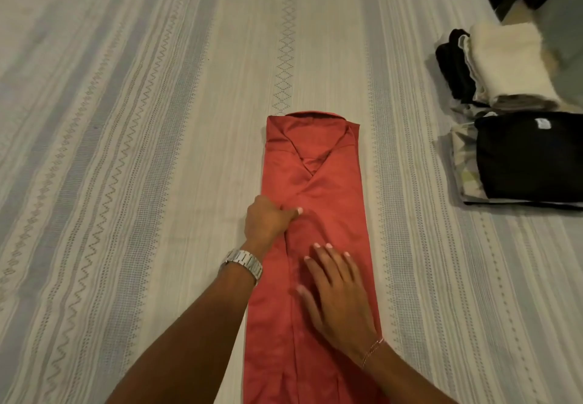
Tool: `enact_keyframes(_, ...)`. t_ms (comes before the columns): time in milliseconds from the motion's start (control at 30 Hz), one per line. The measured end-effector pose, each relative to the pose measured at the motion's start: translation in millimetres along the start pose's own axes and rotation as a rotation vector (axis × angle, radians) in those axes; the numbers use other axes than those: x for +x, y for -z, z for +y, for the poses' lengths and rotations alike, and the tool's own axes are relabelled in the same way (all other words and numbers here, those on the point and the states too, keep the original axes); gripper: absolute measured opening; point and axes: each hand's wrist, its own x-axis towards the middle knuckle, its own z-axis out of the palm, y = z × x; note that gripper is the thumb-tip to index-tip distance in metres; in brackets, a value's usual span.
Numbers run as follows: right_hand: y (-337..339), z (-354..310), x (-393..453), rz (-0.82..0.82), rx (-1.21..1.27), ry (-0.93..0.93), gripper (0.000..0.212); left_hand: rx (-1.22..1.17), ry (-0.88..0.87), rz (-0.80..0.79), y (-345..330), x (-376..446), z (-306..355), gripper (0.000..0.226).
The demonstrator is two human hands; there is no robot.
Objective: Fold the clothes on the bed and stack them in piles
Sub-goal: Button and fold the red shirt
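1. The left hand [268, 219] reaches in from the lower left, forearm stretched out over the bed [126, 151], with a metal watch [244, 264] on the wrist. It sits at the left edge of the red shirt [328, 182], about halfway along the visible length. The thumb lies on top of the cloth and points right; the other fingers are tucked down at the shirt's edge and cannot be seen clearly. It looks to be pinching the edge fold of the shirt.

2. The right hand [337, 290] comes in from the lower right, a thin bracelet [372, 351] on the wrist. Its fingers are straight and spread, palm down, pressing flat on the shirt nearer the camera than the left hand. It grasps nothing.

3. The red shirt lies along the middle of the bed, folded into a long narrow strip with its sides turned in. The collar is at the far end and the near end runs out of the bottom of the frame.

4. To the right on the bed, well apart from the shirt, stand piles of folded clothes. A black folded garment [530, 157] with a small white label lies on top of a light patterned piece [463, 163]. Behind it, a cream fluffy item [508, 62] rests on a further pile, with dark folded pieces [451, 62] beside it on the left.
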Motion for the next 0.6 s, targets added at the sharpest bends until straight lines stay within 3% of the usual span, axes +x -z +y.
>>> enact_keyframes(67, -4, 0, -11, -0.174, -0.054, 0.006, 0.082, -0.073, 0.021, 0.022, 3, -4, -3, 0.034)
enact_keyframes(133, -2, 0, -19, -0.226, -0.034, 0.032, 0.091, -0.084, -0.056, 0.112, 7, -11, 0, 0.035)
enact_keyframes(233, 7, -2, -32, -0.092, 0.138, -0.061, 0.08, -0.03, -0.186, 0.201, 11, -34, -3, 0.035)
enact_keyframes(333, 13, 1, -71, 0.122, 0.277, -0.391, 0.066, 0.135, -0.17, 0.226, 17, -72, -23, 0.047)
enact_keyframes(433, 21, 5, -128, 0.107, 0.377, -0.759, 0.065, 0.181, 0.13, 0.049, 21, -122, -62, 0.07)
enact_keyframes(600, 44, 2, -199, -0.339, 0.677, -0.95, 0.043, -0.09, 0.417, -0.364, 29, -223, -122, 0.039)
